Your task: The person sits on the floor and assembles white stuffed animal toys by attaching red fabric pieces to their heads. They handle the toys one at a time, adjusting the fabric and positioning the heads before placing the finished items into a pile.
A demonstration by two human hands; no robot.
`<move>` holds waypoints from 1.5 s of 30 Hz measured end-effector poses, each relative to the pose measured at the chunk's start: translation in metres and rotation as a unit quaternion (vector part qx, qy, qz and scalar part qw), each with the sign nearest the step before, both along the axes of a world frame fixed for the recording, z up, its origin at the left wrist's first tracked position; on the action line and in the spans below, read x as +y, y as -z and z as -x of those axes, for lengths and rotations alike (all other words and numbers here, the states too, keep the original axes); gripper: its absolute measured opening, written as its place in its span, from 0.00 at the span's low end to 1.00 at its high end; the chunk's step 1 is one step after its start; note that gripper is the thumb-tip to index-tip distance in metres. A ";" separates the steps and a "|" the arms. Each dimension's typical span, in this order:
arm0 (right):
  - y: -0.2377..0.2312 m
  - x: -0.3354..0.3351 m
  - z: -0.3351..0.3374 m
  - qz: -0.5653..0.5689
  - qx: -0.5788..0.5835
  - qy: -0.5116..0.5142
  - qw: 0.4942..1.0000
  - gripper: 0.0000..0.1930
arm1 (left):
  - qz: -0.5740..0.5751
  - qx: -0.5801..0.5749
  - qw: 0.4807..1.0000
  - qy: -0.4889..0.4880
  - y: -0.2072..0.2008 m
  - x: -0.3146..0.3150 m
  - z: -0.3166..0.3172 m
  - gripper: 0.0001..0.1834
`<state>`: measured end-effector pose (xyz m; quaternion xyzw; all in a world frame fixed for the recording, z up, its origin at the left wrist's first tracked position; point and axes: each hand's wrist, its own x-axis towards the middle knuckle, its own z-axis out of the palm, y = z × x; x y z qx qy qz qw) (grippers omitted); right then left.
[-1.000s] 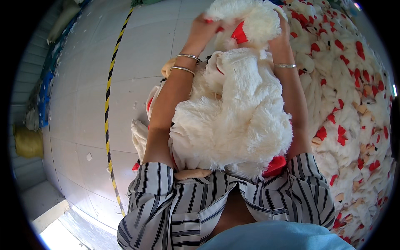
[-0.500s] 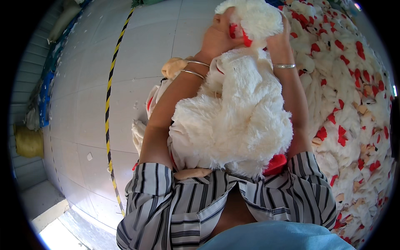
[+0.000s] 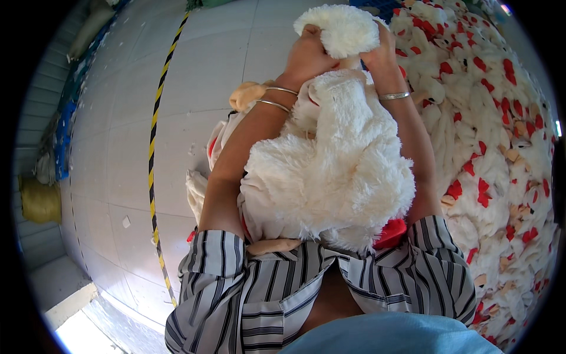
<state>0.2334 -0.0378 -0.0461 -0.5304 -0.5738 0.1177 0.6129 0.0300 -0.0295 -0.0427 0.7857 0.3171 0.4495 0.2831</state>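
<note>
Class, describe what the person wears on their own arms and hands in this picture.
Both forearms are bare. The left wrist carries two thin silver bangles; the right wrist has one silver bracelet. Short striped sleeves, white with dark lines, end above the elbows. No gloves on either hand.

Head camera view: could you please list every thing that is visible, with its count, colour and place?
plush toy: one, white and fluffy, held up against the person's chest
round plush part: one, white, at the top of the toy, between both hands
heap of plush toys: many, white with red and beige parts, along the right side
limp plush pieces: a few, cream, red and beige, on the floor beside the left arm
tiled floor: pale grey, left half
striped tape line: one, yellow and black, across the floor
yellow bundle: one, far left edge
left hand: two thin bangles, grip on the round part
right hand: one silver bracelet, grip on the round part
</note>
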 end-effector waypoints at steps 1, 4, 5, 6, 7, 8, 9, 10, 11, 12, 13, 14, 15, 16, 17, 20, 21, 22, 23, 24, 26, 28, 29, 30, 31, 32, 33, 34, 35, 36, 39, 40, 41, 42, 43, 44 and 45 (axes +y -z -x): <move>0.001 -0.001 0.000 -0.015 -0.096 0.029 0.995 0.21 | -0.051 -0.029 0.998 -0.009 0.001 0.010 0.001 0.26; 0.000 -0.001 0.013 0.152 0.169 -0.052 0.972 0.21 | -0.060 -0.121 0.990 -0.036 -0.005 0.025 0.011 0.17; -0.001 -0.002 0.018 0.234 0.343 -0.104 0.904 0.21 | -0.039 -0.153 0.987 -0.044 -0.008 0.028 0.015 0.15; 0.002 0.000 0.012 0.265 0.115 -0.076 0.954 0.21 | -0.041 -0.157 0.986 -0.038 -0.008 0.032 0.017 0.14; 0.004 0.001 0.005 0.281 -0.119 -0.042 0.951 0.21 | -0.044 -0.162 0.985 -0.031 -0.008 0.036 0.018 0.14; 0.007 0.002 -0.001 0.283 -0.347 -0.006 0.894 0.22 | -0.047 -0.167 0.985 -0.024 -0.008 0.039 0.018 0.14; -0.011 -0.004 0.023 0.291 -0.229 -0.025 0.929 0.25 | -0.005 -0.152 0.988 -0.035 -0.007 0.039 0.026 0.13; -0.024 -0.012 0.036 0.221 -0.205 -0.063 0.951 0.24 | 0.037 -0.139 0.989 -0.036 -0.012 0.035 0.030 0.12; -0.034 -0.018 0.044 0.150 -0.179 -0.096 0.968 0.23 | 0.079 -0.126 0.988 -0.034 -0.016 0.032 0.031 0.12; -0.043 -0.024 0.053 0.077 -0.152 -0.130 0.977 0.23 | 0.092 -0.123 0.988 -0.035 -0.018 0.031 0.032 0.12; -0.050 -0.031 0.061 0.073 -0.163 -0.150 0.972 0.24 | 0.104 -0.120 0.987 -0.034 -0.020 0.030 0.032 0.12; -0.050 -0.030 0.063 0.109 -0.193 -0.141 0.965 0.24 | 0.116 -0.117 0.986 -0.034 -0.021 0.029 0.032 0.13; -0.049 -0.030 0.064 0.143 -0.222 -0.131 0.955 0.24 | 0.119 -0.117 0.986 -0.022 -0.022 0.029 0.033 0.13; -0.049 -0.030 0.064 0.178 -0.251 -0.122 0.944 0.24 | 0.122 -0.117 0.986 -0.010 -0.022 0.028 0.034 0.13; -0.049 -0.031 0.064 0.173 -0.242 -0.121 0.947 0.24 | 0.125 -0.116 0.985 0.002 -0.022 0.028 0.034 0.13; -0.050 -0.032 0.064 0.157 -0.220 -0.122 0.955 0.23 | 0.116 -0.094 0.988 0.042 -0.030 0.021 0.036 0.13; -0.049 -0.032 0.065 0.143 -0.222 -0.109 0.958 0.23 | 0.089 -0.092 0.991 0.046 -0.031 0.021 0.036 0.12; -0.047 -0.032 0.066 0.129 -0.224 -0.097 0.961 0.23 | 0.063 -0.090 0.993 0.051 -0.031 0.021 0.036 0.12; -0.045 -0.032 0.067 0.116 -0.226 -0.084 0.964 0.22 | 0.036 -0.088 0.994 0.055 -0.031 0.021 0.036 0.12; -0.044 -0.031 0.065 0.122 -0.218 -0.070 0.966 0.21 | 0.037 -0.085 0.995 0.040 -0.033 0.021 0.037 0.11; -0.041 -0.027 0.057 0.134 -0.202 -0.041 0.969 0.19 | 0.041 -0.077 0.996 0.009 -0.037 0.021 0.040 0.10; -0.036 -0.024 0.050 0.101 -0.099 -0.049 0.989 0.15 | 0.108 -0.106 0.988 -0.028 -0.036 0.029 0.045 0.09; -0.033 -0.022 0.046 0.085 -0.047 -0.053 0.994 0.13 | 0.141 -0.119 0.982 -0.047 -0.035 0.034 0.048 0.08; -0.031 -0.019 0.043 0.093 0.006 -0.059 0.994 0.12 | 0.158 -0.142 0.976 -0.043 -0.033 0.038 0.052 0.09; -0.030 -0.017 0.039 0.101 0.060 -0.065 0.991 0.10 | 0.175 -0.164 0.970 -0.039 -0.031 0.041 0.054 0.09; -0.029 -0.014 0.037 0.109 0.113 -0.071 0.985 0.09 | 0.192 -0.186 0.963 -0.034 -0.029 0.043 0.056 0.10; -0.028 -0.012 0.037 0.101 0.179 -0.107 0.973 0.08 | 0.200 -0.163 0.966 -0.010 -0.032 0.041 0.056 0.11; -0.027 -0.011 0.038 0.100 0.201 -0.116 0.968 0.08 | 0.209 -0.139 0.968 0.013 -0.035 0.038 0.055 0.12; -0.025 -0.011 0.039 0.099 0.222 -0.125 0.962 0.08 | 0.216 -0.116 0.969 0.037 -0.036 0.035 0.053 0.13; -0.025 -0.011 0.041 0.097 0.244 -0.135 0.956 0.08 | 0.206 -0.116 0.969 0.066 -0.036 0.033 0.052 0.15; -0.025 -0.009 0.039 0.119 0.241 -0.167 0.949 0.12 | 0.169 -0.118 0.970 0.127 -0.029 0.028 0.046 0.22; -0.026 -0.009 0.041 0.121 0.239 -0.164 0.949 0.12 | 0.159 -0.117 0.972 0.128 -0.029 0.028 0.045 0.23; -0.026 -0.010 0.042 0.123 0.237 -0.162 0.950 0.12 | 0.148 -0.116 0.974 0.129 -0.028 0.028 0.043 0.24; -0.027 -0.011 0.043 0.125 0.236 -0.159 0.950 0.11 | 0.137 -0.115 0.975 0.129 -0.027 0.027 0.041 0.24; -0.028 -0.013 0.044 0.132 0.231 -0.155 0.952 0.11 | 0.139 -0.097 0.977 0.133 -0.027 0.026 0.040 0.25; -0.029 -0.015 0.045 0.139 0.225 -0.151 0.953 0.10 | 0.140 -0.079 0.978 0.137 -0.026 0.025 0.039 0.25; -0.030 -0.015 0.045 0.145 0.220 -0.146 0.953 0.09 | 0.140 -0.060 0.978 0.141 -0.025 0.024 0.038 0.25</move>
